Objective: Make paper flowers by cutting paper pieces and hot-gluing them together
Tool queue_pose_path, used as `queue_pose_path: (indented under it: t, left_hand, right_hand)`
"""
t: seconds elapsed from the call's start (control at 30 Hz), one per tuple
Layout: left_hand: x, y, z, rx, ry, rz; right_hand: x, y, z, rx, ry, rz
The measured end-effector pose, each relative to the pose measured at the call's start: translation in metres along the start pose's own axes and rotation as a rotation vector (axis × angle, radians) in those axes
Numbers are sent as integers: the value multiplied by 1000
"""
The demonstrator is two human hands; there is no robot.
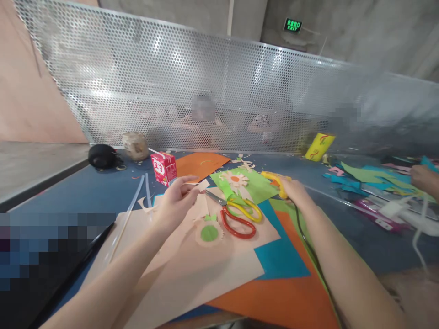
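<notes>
My left hand (180, 194) is closed, pinching a small pale strip of paper (203, 184) between thumb and fingers. Wrapped round a yellow glue gun (270, 176), my right hand (297, 191) rests over the right side, and a dark cord trails down beside the forearm. Scissors (236, 219) with one red and one yellow handle lie between my hands, blades toward my left hand. Near them is a cream fringed paper circle with a green centre (209, 233). A paper flower with an orange centre (235, 179) lies on a green sheet (259, 188).
Cream sheets (206, 274), blue and orange sheets overlap on the blue table. A pink drink carton (163, 168), a jar (135, 146) and a black round object (102, 156) stand back left. A perforated metal panel (206, 59) closes the back. Another person's hand (425, 179) is far right by paper scraps.
</notes>
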State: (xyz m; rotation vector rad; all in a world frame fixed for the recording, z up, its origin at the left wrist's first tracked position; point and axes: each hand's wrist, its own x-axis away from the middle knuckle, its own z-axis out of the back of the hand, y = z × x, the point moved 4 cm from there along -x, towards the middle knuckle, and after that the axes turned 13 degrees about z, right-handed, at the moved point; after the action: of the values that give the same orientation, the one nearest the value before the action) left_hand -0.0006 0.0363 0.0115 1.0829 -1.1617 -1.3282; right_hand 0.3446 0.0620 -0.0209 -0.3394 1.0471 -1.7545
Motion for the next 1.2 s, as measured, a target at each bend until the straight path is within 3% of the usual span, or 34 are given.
queue_pose_path:
  t: [0.33,0.43,0.53,0.63,0.73,0.83,0.97,1.1,1.2]
  left_hand:
    - [1,-11,-10,-122,-126,41]
    - [2,-9,-12,-123,-155,43]
    - [4,-6,-13,-89,-194,27]
    - [6,-6,-14,-38,-209,24]
    - [10,-6,-20,55,-246,25]
    - [16,-4,-29,203,-312,-6]
    - [22,-2,-40,216,-371,-13]
    - [26,-2,-46,173,-427,-2]
    - [25,-3,-45,141,-389,22]
  right_hand:
    - [-2,6,1,221,31,-87]
    - [2,-8,8,353,99,-6]
    - [11,-35,4,371,103,195]
    - [34,-70,-19,248,-62,461]
    - [76,-104,-49,-37,-400,680]
    - [113,-127,-60,-250,-530,762]
    - [131,-134,-58,-394,-598,758]
    - [123,-124,-60,-429,-572,645]
    - [119,-118,-63,-494,-563,573]
